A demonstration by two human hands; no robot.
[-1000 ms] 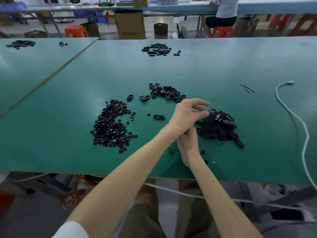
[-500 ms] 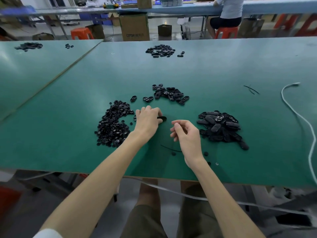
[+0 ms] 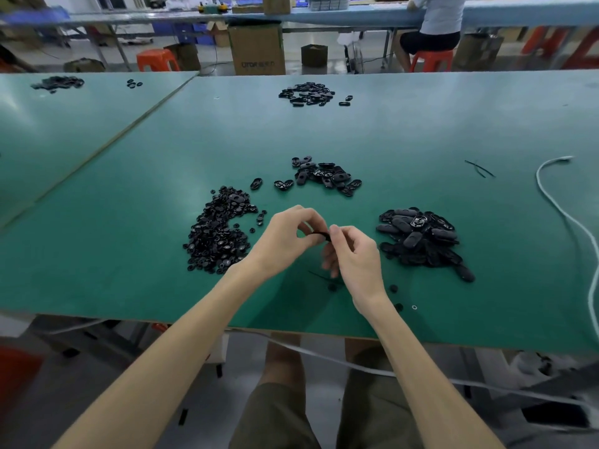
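Observation:
Both hands meet above the green table (image 3: 421,131), near its front edge. My left hand (image 3: 287,236) pinches a small black oval plastic part (image 3: 319,235) between thumb and fingers. My right hand (image 3: 355,254) has its fingers curled against the same part from the right side. A heap of small black round pieces (image 3: 217,231) lies left of the hands. A pile of black oval shells (image 3: 421,239) lies to the right. Another group of oval parts (image 3: 327,175) sits beyond the hands.
A white cable (image 3: 557,202) snakes along the table's right side. A few loose black bits (image 3: 393,289) and a thin black strip (image 3: 319,275) lie by my right wrist. More black parts (image 3: 308,94) sit far back. A seated person (image 3: 434,24) and cardboard boxes (image 3: 256,48) stand beyond the table.
My left hand came back from the right pile to the table's middle, picked up the lone oval part there, and now holds it raised. My right hand rose to meet it.

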